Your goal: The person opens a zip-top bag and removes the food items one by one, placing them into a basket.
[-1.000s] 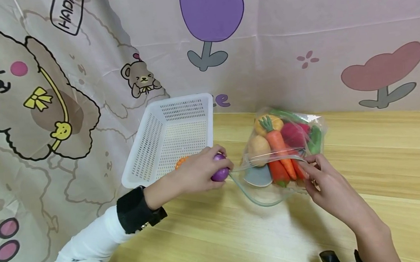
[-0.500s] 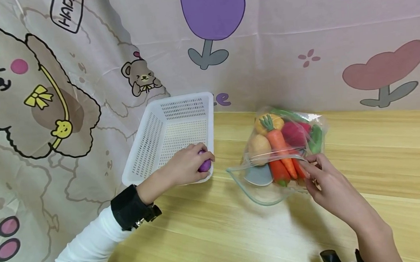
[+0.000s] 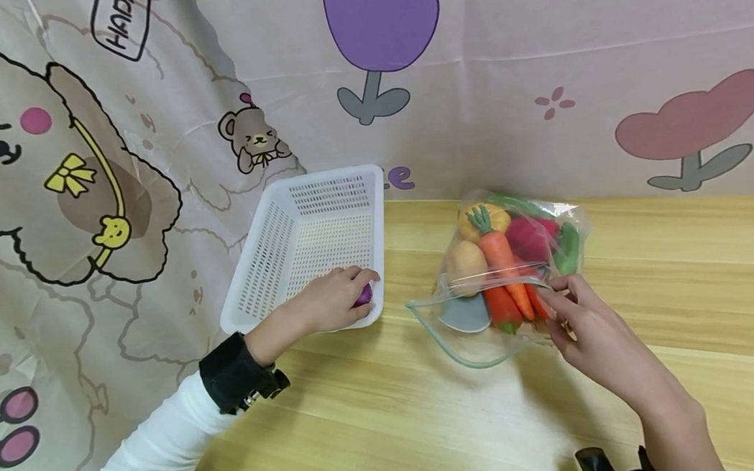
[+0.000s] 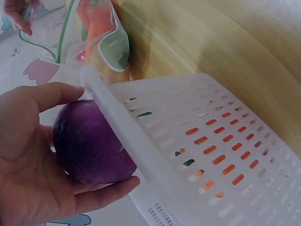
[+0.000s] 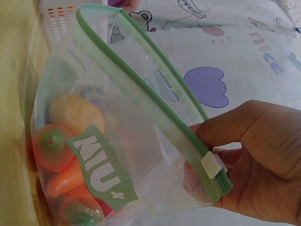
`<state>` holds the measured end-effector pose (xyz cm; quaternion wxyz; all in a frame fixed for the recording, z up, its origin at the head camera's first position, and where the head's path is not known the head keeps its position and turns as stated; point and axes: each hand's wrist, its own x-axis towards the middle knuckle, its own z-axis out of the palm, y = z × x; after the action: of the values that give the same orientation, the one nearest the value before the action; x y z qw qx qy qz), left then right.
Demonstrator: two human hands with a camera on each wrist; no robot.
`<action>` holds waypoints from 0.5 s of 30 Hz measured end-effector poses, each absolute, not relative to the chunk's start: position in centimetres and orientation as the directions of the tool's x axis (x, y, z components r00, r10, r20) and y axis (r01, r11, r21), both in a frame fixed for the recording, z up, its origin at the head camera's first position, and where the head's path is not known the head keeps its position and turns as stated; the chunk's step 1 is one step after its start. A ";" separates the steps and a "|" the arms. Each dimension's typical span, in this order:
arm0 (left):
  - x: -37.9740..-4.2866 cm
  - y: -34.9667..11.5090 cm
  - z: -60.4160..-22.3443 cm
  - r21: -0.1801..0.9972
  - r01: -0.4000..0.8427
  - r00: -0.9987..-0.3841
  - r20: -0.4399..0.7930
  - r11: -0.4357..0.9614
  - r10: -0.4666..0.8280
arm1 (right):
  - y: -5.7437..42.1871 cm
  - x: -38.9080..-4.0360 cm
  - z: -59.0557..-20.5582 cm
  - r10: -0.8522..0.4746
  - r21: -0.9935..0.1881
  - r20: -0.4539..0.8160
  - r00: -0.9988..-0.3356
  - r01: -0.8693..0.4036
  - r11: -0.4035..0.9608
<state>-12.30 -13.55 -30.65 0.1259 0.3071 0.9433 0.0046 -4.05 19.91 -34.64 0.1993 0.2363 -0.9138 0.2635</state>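
A round purple vegetable (image 4: 91,141), smooth and glossy, is in my left hand (image 3: 329,301), low over the near right corner of the white slotted basket (image 3: 377,228). In the left wrist view, thumb and fingers curl round its sides right beside the basket's rim. On the right, my right hand (image 3: 593,330) pinches the zip edge of a clear zip bag (image 5: 162,150), close to its white slider (image 5: 213,165). The bag's mouth gapes toward the basket. Inside it lie a carrot (image 3: 497,251), a potato-like piece (image 3: 466,262) and several other vegetables.
Orange and red pieces show through the slots of the basket wall (image 4: 188,136). Basket and bag stand on a light wood table (image 3: 440,426), with a printed cloth (image 3: 493,127) hanging behind and to the left.
My left hand has carried the purple vegetable leftward from the bag's mouth to the basket, then slightly lower. My right hand has kept its grip on the bag.
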 end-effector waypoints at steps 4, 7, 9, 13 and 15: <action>-12.4 -13.5 -30.9 0.107 0.586 -0.769 -0.239 0.803 0.593 | 19.9 -4.1 -34.6 -0.328 -0.385 0.491 -0.807 -0.539 0.750; -12.4 -13.4 -31.0 0.108 0.602 -0.760 -0.227 0.791 0.609 | 19.9 -4.0 -34.6 -0.329 -0.383 0.491 -0.806 -0.539 0.750; -12.3 -13.3 -31.0 0.109 0.616 -0.752 -0.216 0.781 0.623 | 19.9 -4.0 -34.6 -0.329 -0.382 0.491 -0.807 -0.539 0.751; -12.3 -13.1 -30.9 0.110 0.638 -0.735 -0.207 0.762 0.645 | 19.9 -4.0 -34.6 -0.328 -0.380 0.491 -0.807 -0.537 0.753; -12.3 -13.0 -30.8 0.105 0.644 -0.730 -0.212 0.758 0.650 | 19.9 -4.0 -34.6 -0.327 -0.381 0.491 -0.807 -0.537 0.753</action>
<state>-12.32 -12.99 -30.85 0.1186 0.3478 0.9300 0.0119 -4.01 19.88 -34.62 0.2014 0.2362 -0.9142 0.2605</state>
